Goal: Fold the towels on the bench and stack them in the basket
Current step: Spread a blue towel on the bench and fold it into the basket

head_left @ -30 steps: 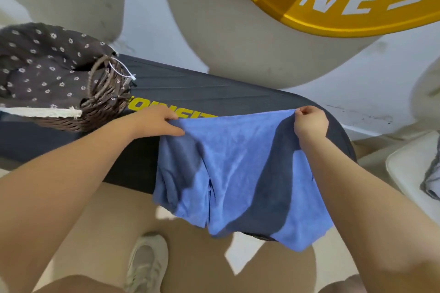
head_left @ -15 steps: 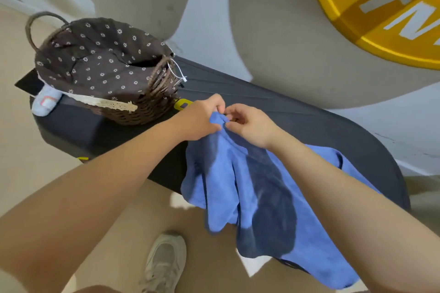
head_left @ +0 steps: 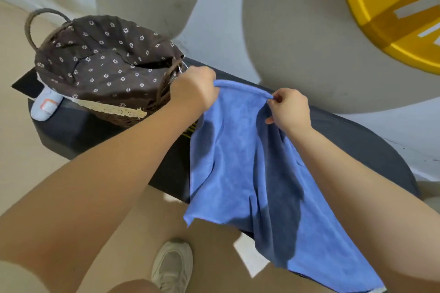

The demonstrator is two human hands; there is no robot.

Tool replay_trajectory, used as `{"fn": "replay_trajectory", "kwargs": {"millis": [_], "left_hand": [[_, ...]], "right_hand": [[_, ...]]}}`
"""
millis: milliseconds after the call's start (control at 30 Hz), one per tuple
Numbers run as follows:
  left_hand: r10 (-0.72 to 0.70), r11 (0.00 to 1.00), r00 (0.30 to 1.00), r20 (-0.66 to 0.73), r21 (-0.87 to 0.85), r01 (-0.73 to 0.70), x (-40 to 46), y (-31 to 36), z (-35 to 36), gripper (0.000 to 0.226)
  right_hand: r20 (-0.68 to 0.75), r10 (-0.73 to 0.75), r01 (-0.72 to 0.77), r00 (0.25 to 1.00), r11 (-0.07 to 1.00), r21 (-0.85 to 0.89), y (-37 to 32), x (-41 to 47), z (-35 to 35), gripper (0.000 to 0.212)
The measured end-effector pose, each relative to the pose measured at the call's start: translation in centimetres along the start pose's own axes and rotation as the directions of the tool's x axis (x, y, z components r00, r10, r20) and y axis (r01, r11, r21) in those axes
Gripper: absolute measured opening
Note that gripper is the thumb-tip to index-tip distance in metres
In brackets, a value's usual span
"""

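A blue towel [head_left: 240, 162] lies folded over on the black bench [head_left: 371, 147], its lower part hanging off the near edge. My left hand [head_left: 194, 89] grips the towel's far left end, right beside the basket. My right hand [head_left: 289, 109] pinches the far edge a short way to the right. Between the two hands the fold edge runs taut. The wicker basket [head_left: 100, 66] with a brown flowered lining stands at the bench's left end, and I see no towel inside it.
A small white and pale blue object [head_left: 46, 107] lies on the bench left of the basket. A yellow round sign [head_left: 392, 14] fills the upper right. My shoe [head_left: 172, 266] is on the beige floor below the bench.
The hands first came together at the towel's far left corner, folding it in half. Now they have drawn apart along the folded edge, the right hand sliding right.
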State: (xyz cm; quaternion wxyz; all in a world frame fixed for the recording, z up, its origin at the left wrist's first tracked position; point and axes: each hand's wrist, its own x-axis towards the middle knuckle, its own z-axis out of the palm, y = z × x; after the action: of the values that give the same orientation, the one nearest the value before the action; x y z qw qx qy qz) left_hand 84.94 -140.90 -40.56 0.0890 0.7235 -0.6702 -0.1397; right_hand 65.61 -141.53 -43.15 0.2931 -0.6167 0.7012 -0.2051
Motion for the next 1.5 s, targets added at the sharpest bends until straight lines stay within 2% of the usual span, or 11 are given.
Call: {"fn": "replay_trajectory", "kwargs": {"millis": [100,233,367,533,667,800,933,1033,1200,1333,1500], "left_hand": [[0.018,0.989,0.991,-0.136,0.146,0.002,2.5,1.7,-2.3,0.017],[0.124,0.956,0.97,-0.21,0.286,-0.061,4.0,2.5,-2.4,0.039],[0.29,0.865,0.907,-0.305,0.489,-0.112,4.8,1.2,1.5,0.06],[0.526,0.786,0.849,-0.042,0.405,-0.467,2.4,3.9,6.3,0.022],[0.669,0.705,0.685,0.288,0.044,-0.708,-0.6,8.5,9.8,0.046],[0.715,0.637,0.586,0.381,-0.01,-0.771,-2.3,14.1,11.6,0.042],[0.684,0.624,0.548,0.482,0.003,-0.782,-4.6,18.2,12.6,0.027],[0.654,0.617,0.549,0.519,0.054,-0.785,-5.6,19.7,13.7,0.035],[0.626,0.677,0.618,0.475,0.062,-0.734,-6.7,19.8,14.3,0.042],[0.58,0.722,0.651,0.49,0.062,-0.69,-7.2,19.4,14.0,0.046],[0.529,0.747,0.68,0.508,0.101,-0.657,-7.6,19.3,14.9,0.061]], "right_hand": [[-0.08,0.004,0.002,0.997,0.997,0.072,-0.7,0.9,-0.2,0.017],[-0.081,-0.044,0.043,0.996,0.999,-0.013,-1.4,2.2,0.3,0.018],[0.098,-0.05,0.054,0.994,0.998,-0.044,0.1,1.4,1.7,0.059],[0.027,-0.051,0.056,0.998,0.975,-0.215,5.6,-3.4,0.0,0.034],[-0.134,0.087,-0.126,0.987,0.94,-0.316,11.6,-7.3,-4.3,0.026],[-0.236,0.338,-0.395,0.911,0.88,-0.264,16.4,-10.1,-8.6,0.029],[-0.032,0.434,-0.412,0.9,0.827,-0.384,19.2,-12.7,-9.4,0.054],[-0.021,0.312,-0.271,0.95,0.787,-0.555,20.1,-13.9,-8.4,0.048],[-0.111,0.224,-0.243,0.968,0.741,-0.626,21.5,-13.3,-9.4,0.026],[-0.24,0.249,-0.333,0.938,0.84,-0.428,22.4,-11.2,-13.3,0.024],[-0.291,0.48,-0.535,0.828,0.831,-0.152,23.3,-7.1,-18.0,0.025]]}}
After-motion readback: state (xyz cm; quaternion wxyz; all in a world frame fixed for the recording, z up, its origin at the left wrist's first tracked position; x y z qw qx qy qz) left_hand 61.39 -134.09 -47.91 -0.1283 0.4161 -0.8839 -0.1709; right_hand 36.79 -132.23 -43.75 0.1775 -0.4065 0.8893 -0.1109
